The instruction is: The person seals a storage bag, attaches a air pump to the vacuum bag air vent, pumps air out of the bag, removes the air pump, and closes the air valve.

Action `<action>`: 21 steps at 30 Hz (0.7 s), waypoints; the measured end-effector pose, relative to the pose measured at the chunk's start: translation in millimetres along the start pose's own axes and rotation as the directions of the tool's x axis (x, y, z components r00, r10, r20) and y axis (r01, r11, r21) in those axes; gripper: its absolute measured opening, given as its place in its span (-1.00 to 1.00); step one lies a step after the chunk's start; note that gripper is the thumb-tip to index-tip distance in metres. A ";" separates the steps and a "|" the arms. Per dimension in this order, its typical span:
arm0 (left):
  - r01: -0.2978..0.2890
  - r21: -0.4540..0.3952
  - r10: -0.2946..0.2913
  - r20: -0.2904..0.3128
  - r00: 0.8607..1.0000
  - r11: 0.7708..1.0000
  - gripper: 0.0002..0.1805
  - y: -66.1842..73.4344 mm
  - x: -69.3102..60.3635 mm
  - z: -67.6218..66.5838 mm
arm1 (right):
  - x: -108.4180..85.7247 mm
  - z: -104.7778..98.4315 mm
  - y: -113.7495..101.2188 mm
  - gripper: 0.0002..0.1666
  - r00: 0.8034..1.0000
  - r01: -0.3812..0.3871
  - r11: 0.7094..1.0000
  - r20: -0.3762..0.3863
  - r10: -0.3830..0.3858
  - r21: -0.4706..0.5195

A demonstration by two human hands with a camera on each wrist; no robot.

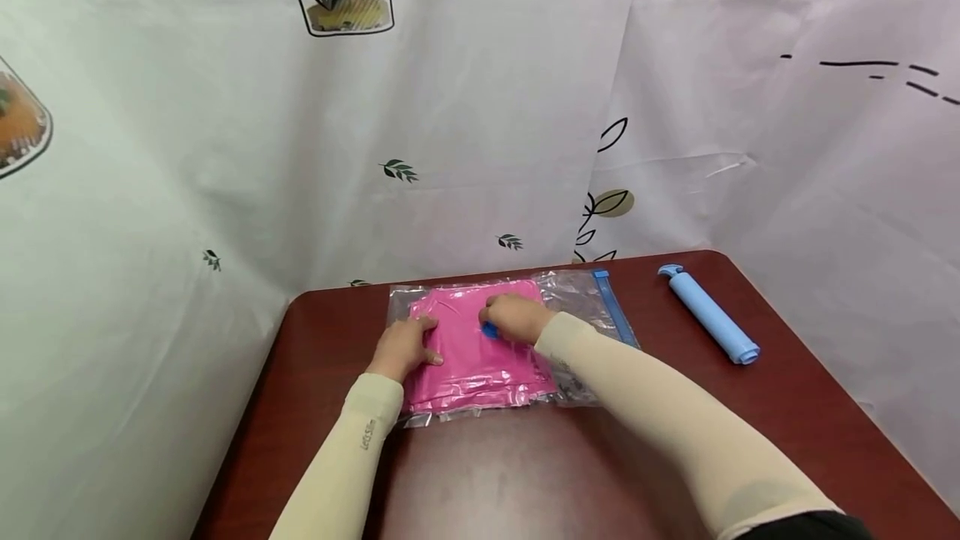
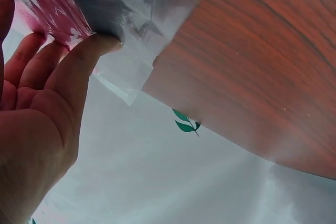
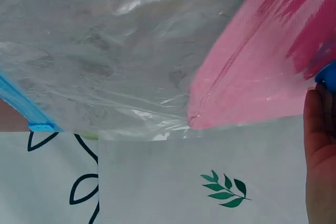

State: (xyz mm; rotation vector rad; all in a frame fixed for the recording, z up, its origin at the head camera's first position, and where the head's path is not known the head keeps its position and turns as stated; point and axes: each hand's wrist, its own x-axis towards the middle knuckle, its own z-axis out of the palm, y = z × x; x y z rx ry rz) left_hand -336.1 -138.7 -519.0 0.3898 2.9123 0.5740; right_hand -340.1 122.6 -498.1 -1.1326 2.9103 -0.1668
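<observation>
A clear vacuum storage bag (image 1: pixel 570 298) lies flat on the table with a folded bright pink item (image 1: pixel 465 373) inside it. The fingers of my right hand (image 1: pixel 513 317) are curled at the blue valve cap (image 1: pixel 490 330) on the bag's upper face and pinch it; the right wrist view catches only the edge of this cap (image 3: pixel 327 76). My left hand (image 1: pixel 405 347) rests on the bag's left side with its fingers spread and fairly straight. In the left wrist view the thumb and fingers of that hand (image 2: pixel 47 98) touch the plastic beside the pink item.
A light blue hand pump (image 1: pixel 708 315) lies at the right of the dark red wooden table (image 1: pixel 465 473). The bag's blue zip strip (image 1: pixel 615 308) runs along its right end. A white printed curtain (image 1: pixel 480 107) hangs behind the table.
</observation>
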 end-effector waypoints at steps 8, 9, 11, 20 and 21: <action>-0.059 0.036 0.060 -0.045 0.997 0.998 -0.02 -34.4 43.0 43.3 | -7.3 2.2 -6.2 -0.72 0.993 -0.119 0.992 0.011 0.118 0.032; -0.055 0.029 0.056 -0.036 0.998 0.998 -0.01 -35.5 45.2 44.5 | -7.9 2.4 -7.1 -0.73 0.992 -0.130 0.991 0.006 0.130 0.030; -0.053 0.026 0.053 -0.023 0.998 0.998 -0.02 -26.0 36.0 34.7 | -7.8 4.4 -9.3 -0.75 0.988 -0.156 0.987 -0.005 0.157 0.046; -0.017 0.029 0.017 -0.008 1.000 0.999 -0.04 -18.5 24.7 30.3 | -11.0 13.8 -4.6 -0.71 0.987 -0.159 0.979 -0.005 0.161 0.130; -0.019 0.029 0.019 -0.010 1.000 0.999 -0.03 -18.4 23.3 32.0 | -15.5 13.6 -2.6 -0.66 0.988 -0.155 0.977 -0.001 0.157 0.145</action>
